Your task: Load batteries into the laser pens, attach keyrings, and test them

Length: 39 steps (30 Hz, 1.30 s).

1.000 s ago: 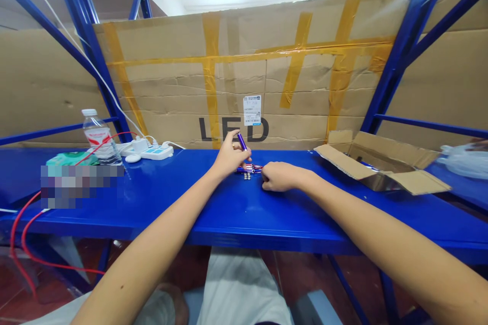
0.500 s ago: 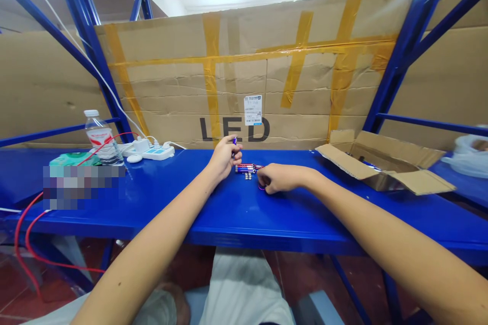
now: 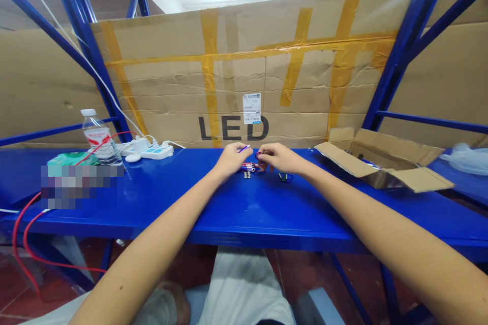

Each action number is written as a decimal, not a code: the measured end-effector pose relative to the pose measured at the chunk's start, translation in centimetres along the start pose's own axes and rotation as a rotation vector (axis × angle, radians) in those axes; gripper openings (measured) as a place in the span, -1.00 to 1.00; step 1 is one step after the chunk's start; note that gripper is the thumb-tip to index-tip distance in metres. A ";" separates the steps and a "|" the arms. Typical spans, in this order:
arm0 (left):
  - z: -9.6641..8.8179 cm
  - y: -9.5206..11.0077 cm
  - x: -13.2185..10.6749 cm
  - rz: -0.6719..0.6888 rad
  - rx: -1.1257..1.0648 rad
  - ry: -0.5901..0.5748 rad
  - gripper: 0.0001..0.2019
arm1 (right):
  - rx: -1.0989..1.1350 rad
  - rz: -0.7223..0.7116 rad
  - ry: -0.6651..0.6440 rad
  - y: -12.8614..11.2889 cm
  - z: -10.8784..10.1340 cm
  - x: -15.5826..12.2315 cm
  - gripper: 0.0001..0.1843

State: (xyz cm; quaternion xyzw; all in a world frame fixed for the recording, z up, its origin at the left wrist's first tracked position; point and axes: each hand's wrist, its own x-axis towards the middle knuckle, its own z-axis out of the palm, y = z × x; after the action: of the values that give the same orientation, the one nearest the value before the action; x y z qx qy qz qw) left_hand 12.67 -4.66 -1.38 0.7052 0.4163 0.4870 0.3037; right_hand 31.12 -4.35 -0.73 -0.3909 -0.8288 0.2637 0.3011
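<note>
My left hand [image 3: 233, 158] is closed around a slim blue-and-white pen-like tube [image 3: 244, 149], which points up to the right. Close beside it, my right hand [image 3: 277, 156] pinches a small dark purple loop [image 3: 258, 155] at its fingertips. Below the hands lie several red and blue pen-like tubes [image 3: 249, 167], side by side and partly covered by my fingers. Just in front of them sit several small silver pieces [image 3: 247, 175], too small to name surely. A little heap of dark and green loops [image 3: 285, 177] rests under my right wrist.
On the right stands an opened cardboard box [image 3: 343, 162] with dark items inside. A water bottle [image 3: 99, 137], a green packet [image 3: 68, 159] and a white power strip [image 3: 158, 152] are at the left. Tall taped cardboard [image 3: 171, 91] backs the blue table [image 3: 244, 213].
My right hand has risen from the table with a loop and moved nearer my left hand. The heap of loops is now uncovered. The tube in my left hand has tilted towards the right.
</note>
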 end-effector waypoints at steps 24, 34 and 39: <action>0.5 -0.5 -0.6 0.250 0.288 -0.006 -0.80 | 0.921 0.271 0.284 -1.2 2.4 0.6 -0.77; 0.6 -0.7 -0.5 0.237 0.321 0.000 -0.76 | 0.940 0.365 0.004 -0.9 1.8 0.4 -0.85; 0.5 -0.6 -0.5 0.260 0.322 0.017 -0.71 | 1.035 0.345 0.087 -1.1 1.9 0.5 -0.85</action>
State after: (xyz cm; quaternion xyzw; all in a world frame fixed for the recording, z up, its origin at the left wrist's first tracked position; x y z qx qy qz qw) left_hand 12.82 -4.84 -2.30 0.7882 0.3970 0.4552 0.1180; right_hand 28.99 -4.93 -1.07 -0.3324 -0.5017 0.6662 0.4404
